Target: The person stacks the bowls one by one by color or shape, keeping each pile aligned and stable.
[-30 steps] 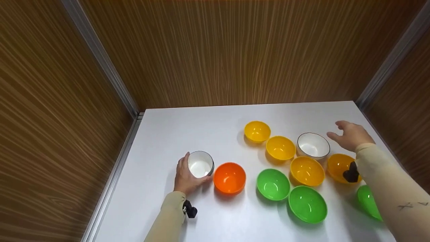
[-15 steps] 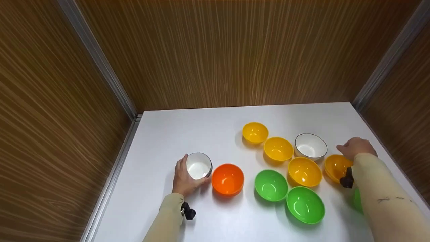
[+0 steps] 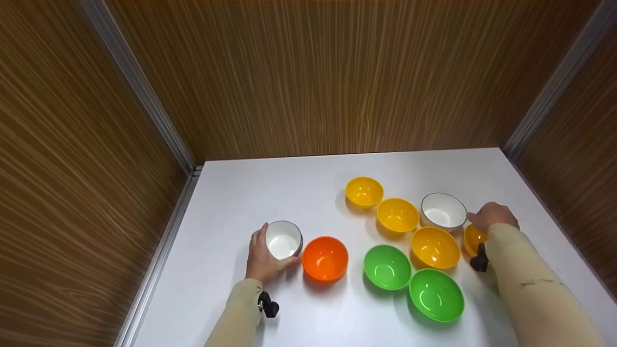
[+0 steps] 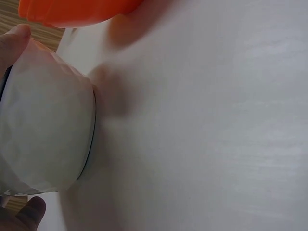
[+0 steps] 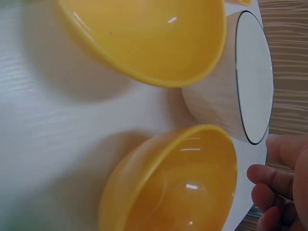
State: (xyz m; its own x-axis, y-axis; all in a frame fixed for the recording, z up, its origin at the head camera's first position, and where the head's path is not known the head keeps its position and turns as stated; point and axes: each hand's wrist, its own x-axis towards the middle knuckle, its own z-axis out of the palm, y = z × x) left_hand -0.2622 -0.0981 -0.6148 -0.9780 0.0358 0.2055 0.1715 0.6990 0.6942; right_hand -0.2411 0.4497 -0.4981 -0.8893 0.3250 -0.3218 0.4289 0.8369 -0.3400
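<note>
In the head view my left hand grips a white bowl with a dark rim, thumb on the near side and fingers round the left. The left wrist view shows this bowl's faceted wall between thumb and fingers. Just right of it stands an orange bowl. My right hand hovers by another dark-rimmed white bowl, thumb tip right at its rim in the right wrist view. The other right fingers are loosely bent with nothing between them. Below that hand is a yellow bowl, partly hidden by the forearm.
Several more bowls stand on the white table: yellow ones run diagonally toward the right, and green ones stand nearer the front. Wood-grain panels enclose the back and both sides.
My right hand has come down and left to the right-hand white bowl's rim, its fingers drawing in from a spread pose. My left hand keeps its grip on the other white bowl.
</note>
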